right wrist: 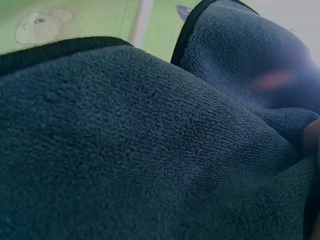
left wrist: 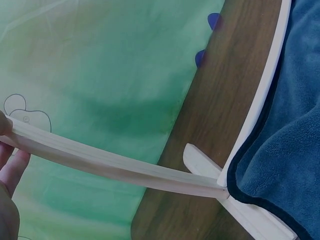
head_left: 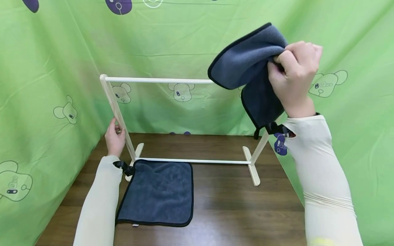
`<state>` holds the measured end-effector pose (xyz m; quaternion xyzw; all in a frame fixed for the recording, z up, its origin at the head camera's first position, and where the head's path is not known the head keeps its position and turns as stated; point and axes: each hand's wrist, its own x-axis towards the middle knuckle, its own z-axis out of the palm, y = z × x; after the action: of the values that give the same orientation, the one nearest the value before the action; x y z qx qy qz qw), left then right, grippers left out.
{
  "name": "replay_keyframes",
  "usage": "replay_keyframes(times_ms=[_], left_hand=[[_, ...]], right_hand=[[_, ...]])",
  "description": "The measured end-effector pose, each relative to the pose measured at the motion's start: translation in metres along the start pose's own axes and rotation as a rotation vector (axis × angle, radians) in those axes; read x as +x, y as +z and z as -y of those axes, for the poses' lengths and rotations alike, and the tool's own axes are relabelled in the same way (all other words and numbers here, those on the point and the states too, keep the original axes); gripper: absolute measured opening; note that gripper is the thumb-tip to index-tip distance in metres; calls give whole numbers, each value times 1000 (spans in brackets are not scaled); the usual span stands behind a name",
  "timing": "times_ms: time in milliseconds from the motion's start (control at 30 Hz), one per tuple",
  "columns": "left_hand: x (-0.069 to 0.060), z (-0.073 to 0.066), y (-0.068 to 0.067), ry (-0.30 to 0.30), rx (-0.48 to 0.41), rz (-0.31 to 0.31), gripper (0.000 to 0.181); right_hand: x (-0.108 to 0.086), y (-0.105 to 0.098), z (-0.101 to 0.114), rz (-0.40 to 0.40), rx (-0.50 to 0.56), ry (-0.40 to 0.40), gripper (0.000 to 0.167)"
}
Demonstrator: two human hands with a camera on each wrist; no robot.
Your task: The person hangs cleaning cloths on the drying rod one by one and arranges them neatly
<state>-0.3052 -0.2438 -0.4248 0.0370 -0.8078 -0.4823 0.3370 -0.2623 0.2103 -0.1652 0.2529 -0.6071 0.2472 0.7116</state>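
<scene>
Brown wood-grain surface (head_left: 227, 205) bears pale wooden rack (head_left: 215, 161) with white rails. Square dark blue-grey plush cloth, black-edged (head_left: 160, 193), lies flat, front-left of rack. Matching black-edged plush cloth (head_left: 241, 65), bunched and creased, clenched in right hand (head_left: 297, 73); one flap spreads left, another hangs down, covering right part of top rail (head_left: 160, 80) in head view, contact unclear. Right hand nearer rail's right end; left hand (head_left: 115, 138) grips left post (head_left: 113, 101).

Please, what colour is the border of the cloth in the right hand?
The border is black; the right wrist view shows it best, close up.
</scene>
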Motion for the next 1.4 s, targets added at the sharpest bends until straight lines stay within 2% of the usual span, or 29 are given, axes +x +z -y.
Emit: replay_keyframes(times_ms=[133,300,533,800,1067,1267,1400], left_hand=[[0,0,0,6,8,-3,51],[0,-1,-1,-6,3,6,53],[0,-2,1,-31,3,13,53],[-2,-4,4,-35,-10,32,54],[0,-2,5,2,-10,14,53],[-3,-2,4,6,2,-19,52],[-4,-4,6,1,8,-48,49]], right_hand=[[14,6,-5,17,-38,21,14],[15,16,-31,104,-113,29,8],[-12,23,-66,311,-220,19,13],[-43,22,-77,442,-268,1,20],[-59,18,-80,492,-285,-7,24],[-70,13,-85,558,-283,-61,31],[-76,11,-86,558,-266,-87,32]])
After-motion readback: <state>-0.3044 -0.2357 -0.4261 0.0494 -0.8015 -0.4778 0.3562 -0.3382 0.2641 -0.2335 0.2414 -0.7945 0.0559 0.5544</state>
